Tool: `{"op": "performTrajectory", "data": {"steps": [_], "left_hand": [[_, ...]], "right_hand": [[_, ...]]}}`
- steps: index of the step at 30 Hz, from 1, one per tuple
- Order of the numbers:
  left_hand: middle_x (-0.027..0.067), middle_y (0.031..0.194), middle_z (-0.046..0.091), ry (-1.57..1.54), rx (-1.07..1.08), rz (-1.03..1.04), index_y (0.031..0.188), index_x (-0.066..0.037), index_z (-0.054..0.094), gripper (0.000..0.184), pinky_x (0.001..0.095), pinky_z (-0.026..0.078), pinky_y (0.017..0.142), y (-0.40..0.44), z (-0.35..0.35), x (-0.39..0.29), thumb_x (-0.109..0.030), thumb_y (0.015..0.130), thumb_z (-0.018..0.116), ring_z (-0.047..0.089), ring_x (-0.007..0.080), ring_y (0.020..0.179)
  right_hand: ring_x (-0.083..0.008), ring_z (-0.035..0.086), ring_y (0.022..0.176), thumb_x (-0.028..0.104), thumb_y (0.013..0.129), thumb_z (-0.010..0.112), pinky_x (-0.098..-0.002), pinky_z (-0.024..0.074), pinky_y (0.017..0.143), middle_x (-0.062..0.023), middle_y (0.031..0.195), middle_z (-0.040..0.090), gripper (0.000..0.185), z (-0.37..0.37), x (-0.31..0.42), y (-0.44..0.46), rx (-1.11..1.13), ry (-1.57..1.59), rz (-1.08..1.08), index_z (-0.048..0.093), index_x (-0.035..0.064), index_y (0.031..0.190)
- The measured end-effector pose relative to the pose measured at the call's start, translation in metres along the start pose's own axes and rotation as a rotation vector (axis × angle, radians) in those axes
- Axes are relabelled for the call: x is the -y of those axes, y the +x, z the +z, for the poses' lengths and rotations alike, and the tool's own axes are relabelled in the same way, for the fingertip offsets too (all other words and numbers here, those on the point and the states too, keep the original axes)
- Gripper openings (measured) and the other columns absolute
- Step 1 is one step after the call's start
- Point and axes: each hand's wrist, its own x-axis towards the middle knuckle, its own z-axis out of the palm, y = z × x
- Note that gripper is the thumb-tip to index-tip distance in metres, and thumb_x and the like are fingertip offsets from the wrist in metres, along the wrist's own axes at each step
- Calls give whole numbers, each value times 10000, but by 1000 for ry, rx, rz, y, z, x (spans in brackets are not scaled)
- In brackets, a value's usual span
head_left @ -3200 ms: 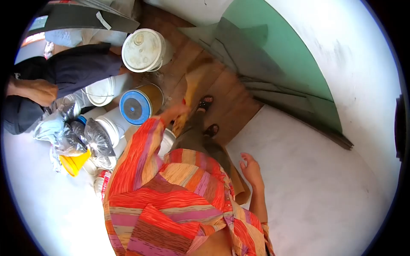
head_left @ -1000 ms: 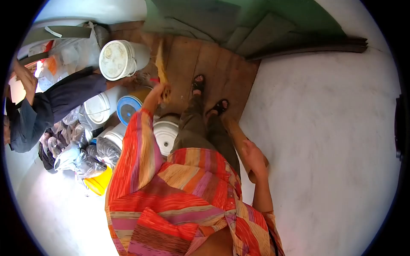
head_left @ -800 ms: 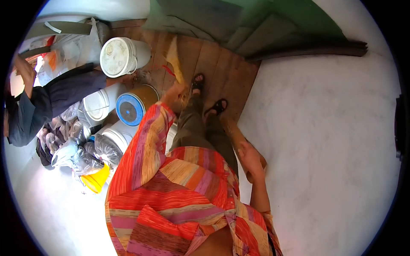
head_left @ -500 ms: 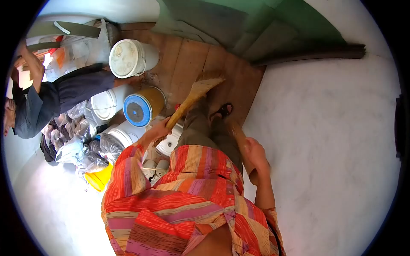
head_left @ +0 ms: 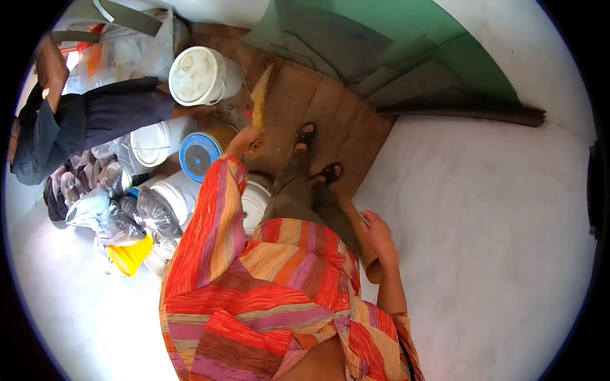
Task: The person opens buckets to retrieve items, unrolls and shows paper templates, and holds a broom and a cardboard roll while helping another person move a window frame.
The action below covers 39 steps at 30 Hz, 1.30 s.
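Note:
My left hand (head_left: 244, 141) is stretched out ahead and closed around the handle of a yellowish straw hand broom (head_left: 259, 95). The broom's bristles point away from me, above the brown floor. At my right side, my right hand (head_left: 379, 236) is closed on a long brown object like a tube or rolled sheet (head_left: 370, 269). This object hangs beside my leg, and the hand partly hides it. The nearest bucket to my left hand has a blue lid (head_left: 198, 157).
White lidded buckets (head_left: 196, 76), filled plastic bags (head_left: 101, 213) and a yellow container (head_left: 130, 255) crowd the left side. A person in dark clothes (head_left: 121, 117) is at the far left. Green glass-like sheets (head_left: 406, 51) lean against the wall ahead. A white wall (head_left: 483, 222) stands at right.
My left hand and the broom have moved forward and left, and the broom now points more straight ahead. One foot has come into view. My right hand has hardly moved.

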Motion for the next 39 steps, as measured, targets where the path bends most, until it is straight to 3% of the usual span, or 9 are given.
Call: {"op": "performTrajectory", "data": {"steps": [3,9,11,14,17,22,28,33,39], "left_hand": [[83,800,609,-58,245,349,1123,-1,511,448,312,471,614,27,17,40,-178,720,594,565,172,693],[97,724,590,917,146,402,1224,-8,444,562,281,449,486,-137,28,12,-134,699,600,564,155,549],[109,765,599,714,226,-108,1316,-41,357,669,282,455,479,-201,29,-42,-130,700,603,566,173,545],[99,773,597,483,141,-176,1362,-70,296,735,290,445,450,-205,9,-31,-125,700,611,563,175,532],[70,700,562,261,-47,197,1234,-105,434,519,314,440,414,-112,-35,38,-116,739,587,522,170,487],[67,642,515,-178,-48,-2,1146,-110,464,351,327,426,391,-38,-29,-13,-109,800,517,501,191,467],[86,713,567,988,-33,283,1243,-59,414,545,323,449,429,-48,-20,85,-138,732,584,543,193,479],[69,691,533,575,223,-138,1214,-93,433,516,278,446,402,-202,15,26,-61,729,607,505,152,447],[96,863,569,-11,646,-496,1110,-21,474,365,287,523,551,-150,94,46,-201,806,567,575,170,645]], "right_hand": [[-295,568,973,99,802,545,-353,444,838,-159,1055,586,296,0,15,-1,29,32,-12,539,31,1090],[-314,562,980,97,787,549,-367,448,828,-170,1056,582,308,-1,32,5,22,22,-51,541,31,1087],[-347,543,963,124,813,542,-402,434,820,-183,1052,568,280,-5,36,6,20,76,-35,537,43,1081],[-351,546,953,123,811,543,-406,439,810,-182,1046,571,282,-6,35,11,-20,31,-39,534,44,1081],[-357,546,946,122,811,539,-413,440,804,-181,1043,573,290,-6,35,14,-7,-2,-40,529,48,1091],[-352,550,946,124,809,533,-407,442,808,-183,1040,575,292,2,40,12,13,-39,-29,535,48,1091],[-355,538,961,141,819,535,-403,432,826,-190,1050,571,289,10,30,-3,-1,68,-2,541,35,1088],[-341,535,977,153,822,534,-387,426,838,-186,1050,576,288,21,3,-20,-45,109,18,545,27,1081],[-344,536,965,157,821,536,-392,425,831,-184,1035,582,283,29,-11,-41,-81,131,49,550,30,1073]]}}
